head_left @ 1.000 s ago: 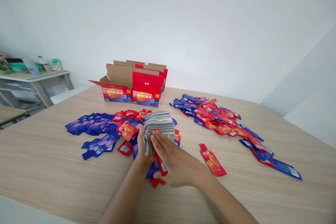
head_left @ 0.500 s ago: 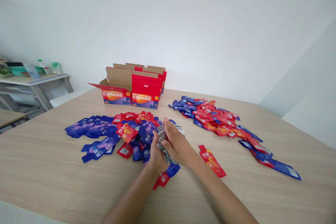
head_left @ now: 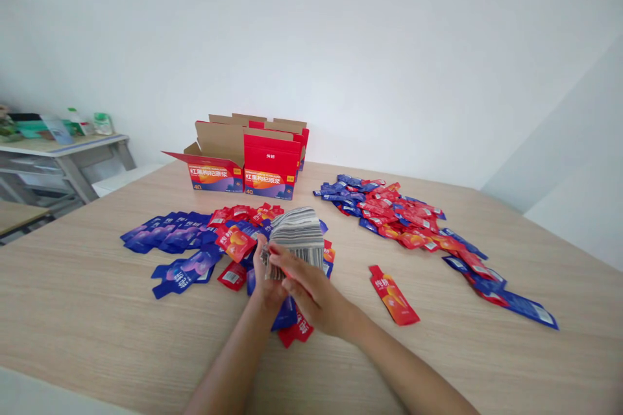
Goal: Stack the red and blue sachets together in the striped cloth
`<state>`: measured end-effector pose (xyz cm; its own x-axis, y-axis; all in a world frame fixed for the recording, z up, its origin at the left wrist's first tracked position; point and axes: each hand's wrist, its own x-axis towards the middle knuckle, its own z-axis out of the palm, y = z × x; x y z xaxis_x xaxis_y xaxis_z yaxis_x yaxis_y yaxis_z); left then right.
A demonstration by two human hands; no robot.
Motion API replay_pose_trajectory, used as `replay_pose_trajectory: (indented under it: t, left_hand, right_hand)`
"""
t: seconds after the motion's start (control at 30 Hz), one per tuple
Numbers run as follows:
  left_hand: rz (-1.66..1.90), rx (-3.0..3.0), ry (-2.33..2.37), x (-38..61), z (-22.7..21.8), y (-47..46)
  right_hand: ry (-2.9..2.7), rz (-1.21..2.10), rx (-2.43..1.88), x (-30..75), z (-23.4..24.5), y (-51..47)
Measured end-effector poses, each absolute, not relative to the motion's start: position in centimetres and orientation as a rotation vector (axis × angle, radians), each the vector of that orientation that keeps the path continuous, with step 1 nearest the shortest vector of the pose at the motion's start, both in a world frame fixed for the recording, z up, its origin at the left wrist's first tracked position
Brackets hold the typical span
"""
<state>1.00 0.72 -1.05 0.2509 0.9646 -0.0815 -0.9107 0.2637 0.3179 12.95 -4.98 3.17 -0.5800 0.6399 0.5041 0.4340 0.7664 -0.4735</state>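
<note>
A thick stack of cards (head_left: 299, 230), fanned out with grey, white and black striped edges, is between my hands above the near part of the table. My left hand (head_left: 267, 279) is closed around its lower left side. My right hand (head_left: 316, 292) pinches the lower edge, fingers pointing left, with a bit of red at its fingertips. Under and behind my hands lies a heap of blue and red pouches (head_left: 236, 243), partly hidden by them. A single red pouch (head_left: 393, 295) lies to the right of my right hand.
Open red and blue cartons (head_left: 217, 175) stand at the back left of the table (head_left: 146, 350). A long pile of red and blue pouches (head_left: 403, 217) stretches across the right side. A side desk (head_left: 63, 146) with bottles is at far left, and a white wall rises behind.
My hands have moved slightly left with the stack. The cards, earlier mostly covered between my palms, now spread upward in a fan, and my right fingers have bent round the lower edge.
</note>
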Motion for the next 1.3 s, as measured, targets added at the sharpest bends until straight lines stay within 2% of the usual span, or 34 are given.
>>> replay_pose_trajectory:
  t: [0.1,0.17,0.27,0.37,0.5,0.73,1.0,1.3]
  left_hand:
    - [1.304,0.145,0.252,1.8,0.7,0.2]
    - [1.288,0.119,0.235,1.9,1.5,0.0]
    - [1.273,0.135,0.197,1.7,2.2,-0.3]
    - [1.228,0.141,0.207,1.3,2.3,-0.3]
    - [1.189,0.166,0.235,1.2,2.1,-0.1]
    - [1.182,0.203,0.292,1.4,1.8,0.2]
    - [1.182,0.170,0.319,2.3,2.4,-0.4]
    - [0.949,0.306,0.314,4.5,1.6,-1.7]
  right_hand:
    - [-1.913,0.269,-1.053,13.8,2.7,-3.6]
    - [-1.883,0.116,-1.168,14.5,2.6,-2.7]
    - [-2.127,-0.194,-1.141,15.4,2.6,-1.9]
    - [-2.485,-0.349,-0.904,15.7,2.8,-1.7]
    - [-2.550,-0.330,-0.847,15.3,3.1,-2.3]
    - [-2.227,-0.408,-1.254,12.6,2.3,-4.3]
    - [-2.203,-0.357,-1.136,13.0,2.7,-3.7]
    - [-2.068,-0.324,-1.432,15.9,2.4,-1.2]
